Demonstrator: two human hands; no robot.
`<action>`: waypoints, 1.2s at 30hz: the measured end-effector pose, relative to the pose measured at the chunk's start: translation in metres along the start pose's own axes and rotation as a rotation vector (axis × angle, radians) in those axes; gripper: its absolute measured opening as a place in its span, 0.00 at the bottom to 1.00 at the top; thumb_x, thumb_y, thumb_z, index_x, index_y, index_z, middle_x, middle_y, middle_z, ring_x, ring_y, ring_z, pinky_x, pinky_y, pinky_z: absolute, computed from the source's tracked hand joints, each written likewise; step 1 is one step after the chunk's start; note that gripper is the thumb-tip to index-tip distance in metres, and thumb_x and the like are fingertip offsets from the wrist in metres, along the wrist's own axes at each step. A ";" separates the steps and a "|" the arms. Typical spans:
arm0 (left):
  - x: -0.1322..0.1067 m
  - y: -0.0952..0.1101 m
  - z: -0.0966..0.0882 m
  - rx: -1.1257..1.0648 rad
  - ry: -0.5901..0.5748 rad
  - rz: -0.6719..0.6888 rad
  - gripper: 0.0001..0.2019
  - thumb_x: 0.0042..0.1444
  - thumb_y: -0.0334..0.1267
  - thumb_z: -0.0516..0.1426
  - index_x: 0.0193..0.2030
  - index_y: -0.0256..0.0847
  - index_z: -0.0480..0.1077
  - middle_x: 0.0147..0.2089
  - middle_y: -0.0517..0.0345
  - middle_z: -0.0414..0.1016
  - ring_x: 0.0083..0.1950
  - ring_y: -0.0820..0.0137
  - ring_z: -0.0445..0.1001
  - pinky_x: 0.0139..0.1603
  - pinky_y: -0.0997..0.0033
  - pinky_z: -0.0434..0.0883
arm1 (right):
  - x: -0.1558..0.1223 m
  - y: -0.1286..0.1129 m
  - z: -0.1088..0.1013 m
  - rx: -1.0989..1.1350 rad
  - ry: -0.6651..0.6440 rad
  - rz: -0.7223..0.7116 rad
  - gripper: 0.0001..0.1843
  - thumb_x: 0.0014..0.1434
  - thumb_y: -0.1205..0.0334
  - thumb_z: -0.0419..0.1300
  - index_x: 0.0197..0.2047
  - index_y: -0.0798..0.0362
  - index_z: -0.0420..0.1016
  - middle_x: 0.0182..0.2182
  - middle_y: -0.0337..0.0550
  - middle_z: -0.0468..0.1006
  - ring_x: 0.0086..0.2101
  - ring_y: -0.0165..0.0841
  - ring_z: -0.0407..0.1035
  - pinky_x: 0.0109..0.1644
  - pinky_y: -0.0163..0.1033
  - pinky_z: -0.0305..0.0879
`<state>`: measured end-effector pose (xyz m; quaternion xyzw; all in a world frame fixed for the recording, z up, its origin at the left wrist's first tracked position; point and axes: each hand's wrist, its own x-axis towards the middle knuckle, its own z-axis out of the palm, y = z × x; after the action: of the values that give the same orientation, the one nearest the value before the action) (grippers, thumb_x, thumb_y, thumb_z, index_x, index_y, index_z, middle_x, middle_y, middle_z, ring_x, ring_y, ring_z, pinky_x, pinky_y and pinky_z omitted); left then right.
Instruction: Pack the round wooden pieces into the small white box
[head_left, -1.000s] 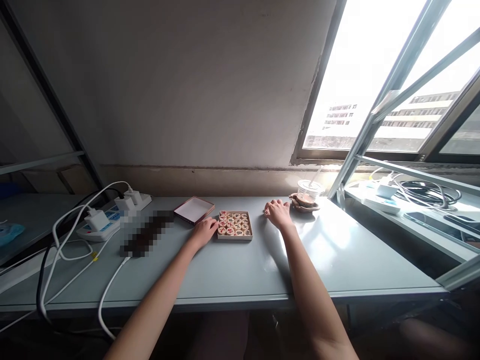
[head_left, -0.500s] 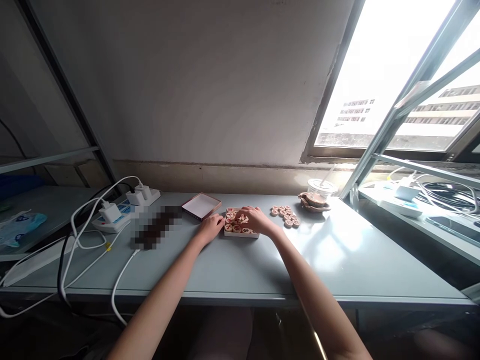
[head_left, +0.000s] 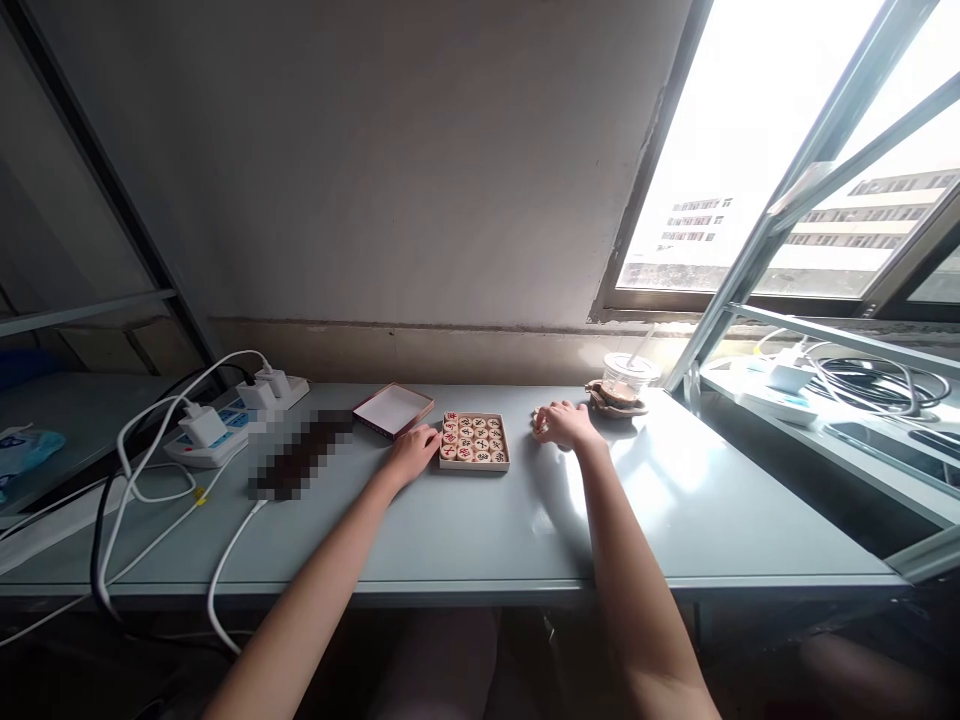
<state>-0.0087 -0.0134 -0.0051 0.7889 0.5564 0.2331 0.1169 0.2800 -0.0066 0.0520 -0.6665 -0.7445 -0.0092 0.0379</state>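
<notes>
We see the left hand (head_left: 412,455) lying on the grey table (head_left: 465,540), its fingers loosely curled and touching the left wall of the shallow box (head_left: 475,464). It grips nothing. The box sits near the table's far edge, filled with round wooden chess pieces (head_left: 472,439) in neat rows. Its lid (head_left: 394,410) lies open side up just behind the left hand. The right hand (head_left: 566,425) rests palm down, well to the right of the box, fingers bent over a small disc (head_left: 536,426) – we cannot tell whether it pinches anything. A plastic cup (head_left: 628,373) stands just beyond it, and a power strip (head_left: 217,435) lies far left.
</notes>
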 end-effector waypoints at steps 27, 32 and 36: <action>0.000 0.003 -0.001 -0.006 0.016 -0.002 0.16 0.60 0.40 0.46 0.26 0.41 0.69 0.34 0.55 0.72 0.34 0.68 0.69 0.35 0.71 0.61 | -0.001 -0.053 -0.004 0.587 -0.159 -0.479 0.11 0.51 0.57 0.60 0.37 0.50 0.76 0.32 0.38 0.78 0.30 0.29 0.69 0.32 0.32 0.62; -0.001 0.003 -0.002 -0.002 0.008 0.006 0.16 0.60 0.40 0.45 0.27 0.41 0.69 0.36 0.55 0.72 0.35 0.68 0.70 0.35 0.71 0.62 | -0.003 -0.011 -0.008 0.281 -0.147 -0.186 0.08 0.45 0.66 0.62 0.32 0.49 0.78 0.30 0.39 0.78 0.33 0.32 0.69 0.33 0.33 0.60; 0.001 0.000 0.000 0.011 0.006 0.013 0.16 0.60 0.40 0.44 0.28 0.41 0.70 0.36 0.55 0.73 0.36 0.68 0.70 0.36 0.71 0.62 | -0.005 0.010 -0.005 0.200 -0.175 -0.105 0.11 0.40 0.73 0.60 0.28 0.52 0.77 0.32 0.43 0.77 0.31 0.32 0.67 0.28 0.32 0.59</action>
<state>-0.0088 -0.0129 -0.0045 0.7924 0.5531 0.2330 0.1095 0.2908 -0.0106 0.0564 -0.6177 -0.7761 0.1212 0.0387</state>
